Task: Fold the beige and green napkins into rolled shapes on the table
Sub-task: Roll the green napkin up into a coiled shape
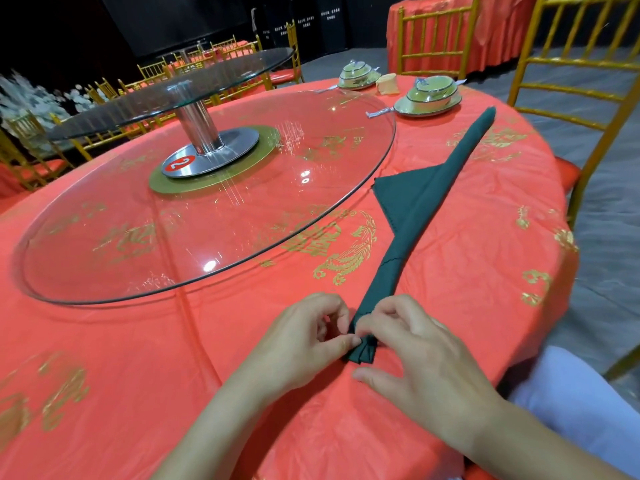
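Note:
A dark green napkin (412, 209) lies on the red tablecloth as a long narrow band, running from near me toward the far right, with a triangular flap sticking out to its left at mid-length. Its near end is turned up into a small fold. My left hand (304, 337) pinches that near end between thumb and fingers. My right hand (412, 351) curls its fingers over the same end from the right, thumb resting on the cloth. A beige napkin (388, 83), rolled, stands far off between two dish sets.
A large glass turntable (104, 258) with a metal stand (201, 133) and a second glass tier fills the table's middle. Two covered bowl-and-plate sets (429, 97) sit at the far right. Gold chairs (568, 81) ring the table; the table edge drops off to my right.

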{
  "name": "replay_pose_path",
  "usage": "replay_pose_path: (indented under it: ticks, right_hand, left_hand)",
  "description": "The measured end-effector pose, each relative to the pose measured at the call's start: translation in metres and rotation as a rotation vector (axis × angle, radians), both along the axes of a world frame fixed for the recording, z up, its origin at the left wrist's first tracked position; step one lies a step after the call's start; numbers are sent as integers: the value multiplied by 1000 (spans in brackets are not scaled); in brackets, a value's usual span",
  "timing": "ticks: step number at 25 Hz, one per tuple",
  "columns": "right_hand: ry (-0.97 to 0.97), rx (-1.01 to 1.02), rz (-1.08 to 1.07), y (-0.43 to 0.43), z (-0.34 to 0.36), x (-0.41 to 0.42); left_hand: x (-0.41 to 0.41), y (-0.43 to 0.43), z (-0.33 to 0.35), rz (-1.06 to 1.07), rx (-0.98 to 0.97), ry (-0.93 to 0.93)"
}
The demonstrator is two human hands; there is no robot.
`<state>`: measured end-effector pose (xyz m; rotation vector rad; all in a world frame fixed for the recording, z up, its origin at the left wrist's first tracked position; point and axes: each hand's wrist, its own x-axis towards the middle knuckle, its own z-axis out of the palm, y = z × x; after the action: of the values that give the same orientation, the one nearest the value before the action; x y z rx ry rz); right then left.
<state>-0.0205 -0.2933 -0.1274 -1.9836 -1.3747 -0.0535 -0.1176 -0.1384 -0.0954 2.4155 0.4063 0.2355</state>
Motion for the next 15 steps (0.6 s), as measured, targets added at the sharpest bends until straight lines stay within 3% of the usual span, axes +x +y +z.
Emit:
replay_pose_path:
  ticks: [6,11,15]
  right_hand:
    - [-41,-7,-39,7,-3,0]
    - [47,-79,16,10,6,13]
    - [177,-43,46,8,7,10]
  left_hand:
    - [-6,9,4,-112,-102,51]
    - [-6,10,0,-154,-35,54]
    - [-6,12,2,-168,-117,94]
